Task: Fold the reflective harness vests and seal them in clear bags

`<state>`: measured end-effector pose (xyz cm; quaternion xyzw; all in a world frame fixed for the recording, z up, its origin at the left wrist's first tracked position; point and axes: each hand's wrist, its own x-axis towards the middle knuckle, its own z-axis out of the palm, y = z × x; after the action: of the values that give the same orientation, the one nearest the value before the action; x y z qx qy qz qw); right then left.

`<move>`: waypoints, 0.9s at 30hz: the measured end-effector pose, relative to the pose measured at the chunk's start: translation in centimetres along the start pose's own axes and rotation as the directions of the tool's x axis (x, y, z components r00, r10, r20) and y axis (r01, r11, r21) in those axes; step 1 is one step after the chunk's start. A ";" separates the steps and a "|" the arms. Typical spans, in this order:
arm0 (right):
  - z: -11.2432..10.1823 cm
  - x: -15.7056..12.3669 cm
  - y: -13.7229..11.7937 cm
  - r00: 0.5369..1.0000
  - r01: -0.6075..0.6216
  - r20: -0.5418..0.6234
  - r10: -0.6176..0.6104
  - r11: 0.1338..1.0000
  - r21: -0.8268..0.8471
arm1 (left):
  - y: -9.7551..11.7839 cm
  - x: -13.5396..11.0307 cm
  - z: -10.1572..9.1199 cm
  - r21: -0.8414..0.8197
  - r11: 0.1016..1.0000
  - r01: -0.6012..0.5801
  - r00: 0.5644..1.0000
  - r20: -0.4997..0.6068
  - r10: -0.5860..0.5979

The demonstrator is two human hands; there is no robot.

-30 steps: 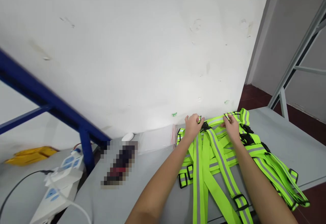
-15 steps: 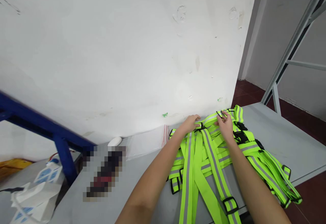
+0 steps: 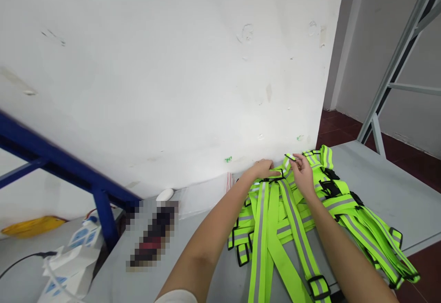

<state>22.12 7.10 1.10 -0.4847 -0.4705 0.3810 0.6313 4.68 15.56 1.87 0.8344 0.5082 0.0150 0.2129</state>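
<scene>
A neon yellow-green reflective strap harness (image 3: 288, 218), with grey stripes and black buckles, lies on the grey table by the wall. My left hand (image 3: 262, 169) is closed on its upper edge, beside a black buckle where two long straps hang toward me. Close to the right of it, my right hand (image 3: 303, 174) pinches a strap end with a black slider (image 3: 290, 157), raised a little above the pile. A black slider buckle (image 3: 319, 287) sits on the strap between my forearms. More folded green straps (image 3: 372, 243) lie right of my right arm.
Left of the harness are a clear plastic bag (image 3: 206, 196), a white rounded object (image 3: 165, 195) and a blurred-out item (image 3: 153, 238). A blue metal frame (image 3: 103, 211) and white boxes (image 3: 74, 257) stand farther left. Behind is a white wall (image 3: 193, 77); a metal frame (image 3: 389, 82) rises at right.
My right hand has lifted the strap end with its slider and drawn it left, toward my left hand. The view has shifted slightly to the left.
</scene>
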 end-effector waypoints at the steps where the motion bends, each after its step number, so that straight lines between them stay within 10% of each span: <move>1: 0.1 -0.2 -0.3 1.000 0.008 -0.001 -0.008 1.000 0.007 | 0.1 -0.2 -0.1 -0.013 1.000 -0.008 1.000 -0.006 0.008; 19: 0.5 0.0 -4.6 1.000 0.020 0.007 -0.024 0.933 0.360 | 3.3 -6.3 -2.3 -0.422 0.886 -0.191 0.978 -0.158 0.136; 27: 2.6 2.8 -8.9 0.985 0.070 0.132 -0.112 0.956 0.283 | 4.2 -9.4 -5.8 -0.737 0.661 -0.140 0.990 -0.106 0.091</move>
<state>20.57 8.26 10.62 -0.3399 -0.4795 0.4482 0.6735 2.28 7.82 10.48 0.7050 0.4105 0.2591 0.5170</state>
